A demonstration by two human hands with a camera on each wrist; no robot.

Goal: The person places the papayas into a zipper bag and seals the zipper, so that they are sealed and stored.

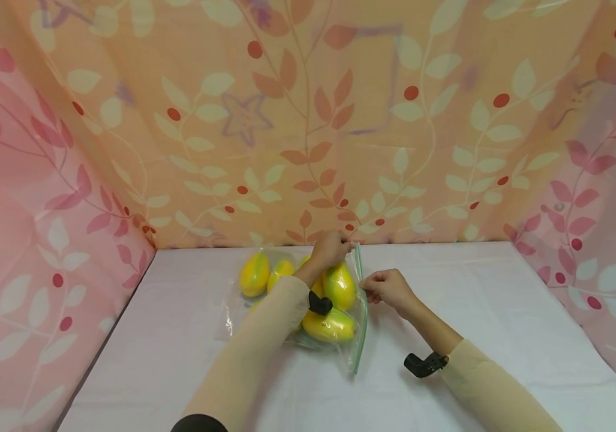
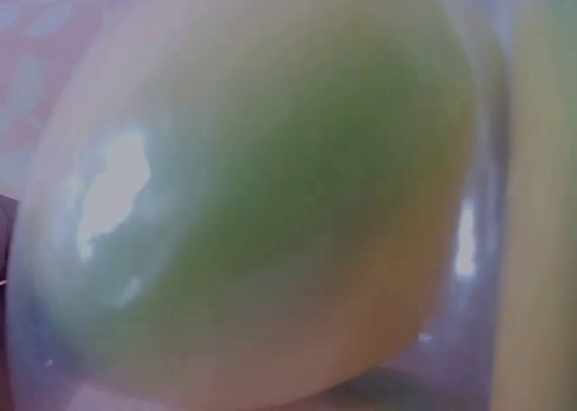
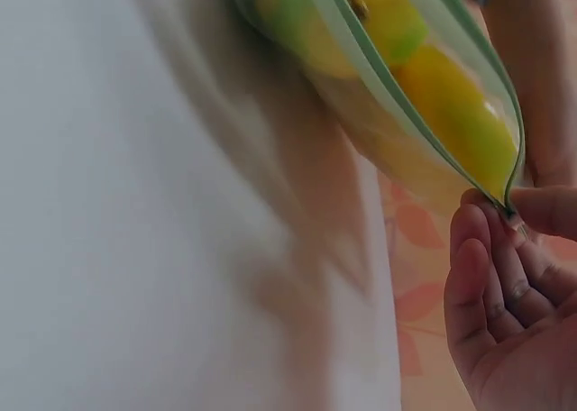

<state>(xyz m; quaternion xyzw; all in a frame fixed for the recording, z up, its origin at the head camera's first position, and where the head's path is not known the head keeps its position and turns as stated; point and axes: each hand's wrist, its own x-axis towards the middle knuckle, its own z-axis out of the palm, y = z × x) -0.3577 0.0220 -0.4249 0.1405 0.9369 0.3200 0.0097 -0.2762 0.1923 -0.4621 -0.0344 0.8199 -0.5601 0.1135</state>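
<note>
A clear zip bag (image 1: pixel 360 342) with a green seal lies on the white table, holding several yellow-green mangoes (image 1: pixel 255 275). My left hand (image 1: pixel 329 249) reaches over the bag and pinches the far corner of its mouth. Partway along the seal, my right hand (image 1: pixel 391 290) pinches the green strips between thumb and fingers. In the right wrist view, the two strips of the bag (image 3: pixel 383 77) stand apart on one side of the right hand (image 3: pixel 514 312) and meet at its fingertips. One mango (image 2: pixel 252 195) behind plastic fills the left wrist view, where the left hand's fingers are hidden.
The white table (image 1: pixel 448 282) runs back to an orange leaf-patterned curtain (image 1: pixel 308 120). Pink patterned curtains (image 1: pixel 16 270) hang along both sides. A black camera band (image 1: pixel 426 363) sits on the right wrist, another (image 1: pixel 319 303) on the left.
</note>
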